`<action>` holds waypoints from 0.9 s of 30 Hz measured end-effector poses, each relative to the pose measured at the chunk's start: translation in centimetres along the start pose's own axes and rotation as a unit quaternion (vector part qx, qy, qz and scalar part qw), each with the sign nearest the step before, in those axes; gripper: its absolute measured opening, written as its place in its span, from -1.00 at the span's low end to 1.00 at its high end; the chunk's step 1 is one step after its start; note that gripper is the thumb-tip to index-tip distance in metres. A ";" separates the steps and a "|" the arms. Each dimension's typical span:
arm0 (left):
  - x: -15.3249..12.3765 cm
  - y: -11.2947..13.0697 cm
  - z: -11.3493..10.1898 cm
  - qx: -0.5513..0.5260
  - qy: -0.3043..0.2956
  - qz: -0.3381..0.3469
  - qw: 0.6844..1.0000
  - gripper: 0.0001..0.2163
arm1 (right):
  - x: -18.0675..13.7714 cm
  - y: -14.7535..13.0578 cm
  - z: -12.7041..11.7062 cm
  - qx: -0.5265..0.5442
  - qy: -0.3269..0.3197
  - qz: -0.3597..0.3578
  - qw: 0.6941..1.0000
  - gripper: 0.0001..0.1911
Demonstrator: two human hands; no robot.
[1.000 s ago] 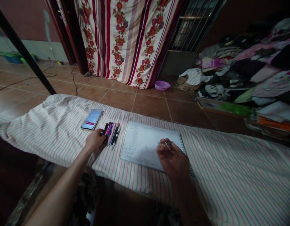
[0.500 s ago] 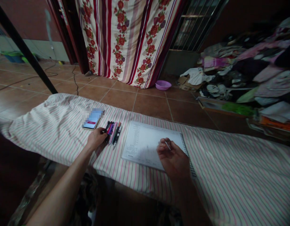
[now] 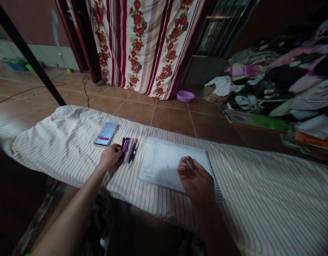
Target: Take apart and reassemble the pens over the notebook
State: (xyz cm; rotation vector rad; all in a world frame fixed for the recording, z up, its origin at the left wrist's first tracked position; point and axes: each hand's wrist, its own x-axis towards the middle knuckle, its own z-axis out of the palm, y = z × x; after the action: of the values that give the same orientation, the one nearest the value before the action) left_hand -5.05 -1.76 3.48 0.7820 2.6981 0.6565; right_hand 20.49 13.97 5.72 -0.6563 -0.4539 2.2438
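A spiral notebook (image 3: 169, 161) lies open on a striped cloth (image 3: 73, 142) that covers a low surface. My right hand (image 3: 196, 179) rests on the notebook's near right part, fingers curled around a thin pen (image 3: 189, 164). To the left, several coloured pens (image 3: 129, 149) lie side by side. My left hand (image 3: 109, 157) is curled at their near left end, its fingertips touching the leftmost pen. A phone (image 3: 104, 136) with a lit screen lies just beyond that hand.
A floral striped curtain (image 3: 145, 42) hangs at the back over a tiled floor (image 3: 166, 117). A purple bowl (image 3: 185, 96) sits on the floor. Heaps of clothes (image 3: 281, 78) fill the right. A dark slanted pole (image 3: 27, 53) crosses the upper left.
Both hands have stayed put. The camera has shifted slightly, so everything sits a little to the right in the picture.
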 end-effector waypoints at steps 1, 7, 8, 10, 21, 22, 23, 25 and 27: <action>0.0 0.0 0.0 0.000 0.001 0.001 1.000 -0.67 | 0.0 0.0 0.1 0.002 0.004 0.000 1.000 -0.92; 0.1 0.0 0.2 0.009 0.002 0.004 1.000 -0.69 | -0.2 -0.1 0.4 0.020 0.016 0.007 1.000 -0.90; 0.1 0.0 0.3 0.011 0.002 0.006 1.000 -0.69 | -0.2 -0.1 0.4 0.021 0.016 0.008 1.000 -0.90; 0.1 0.1 0.3 0.015 0.002 0.008 1.000 -0.69 | -0.3 -0.1 0.4 0.020 0.021 0.010 1.000 -0.91; 0.0 0.3 0.5 0.055 0.021 0.006 0.998 -0.69 | -0.3 -0.2 0.2 0.014 0.029 0.004 0.999 -0.93; 0.0 0.4 0.5 0.059 0.024 0.006 0.998 -0.68 | -0.3 -0.2 0.2 0.016 0.029 0.006 0.999 -0.93; 0.0 0.4 0.5 0.063 0.027 0.006 0.998 -0.68 | -0.3 -0.3 0.2 0.017 0.028 0.008 0.999 -0.93; -0.1 0.5 0.6 0.070 0.031 0.007 0.997 -0.69 | -0.3 -0.3 0.3 0.019 0.026 0.011 0.999 -0.93; -0.1 0.5 0.6 0.075 0.033 0.008 0.997 -0.70 | -0.3 -0.3 0.4 0.020 0.029 0.012 0.999 -0.92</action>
State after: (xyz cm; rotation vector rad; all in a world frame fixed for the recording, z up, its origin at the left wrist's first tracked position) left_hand -4.52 -1.22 3.22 0.8326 2.8303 0.4957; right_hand 20.66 13.91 6.31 -0.7084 -0.3734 2.2431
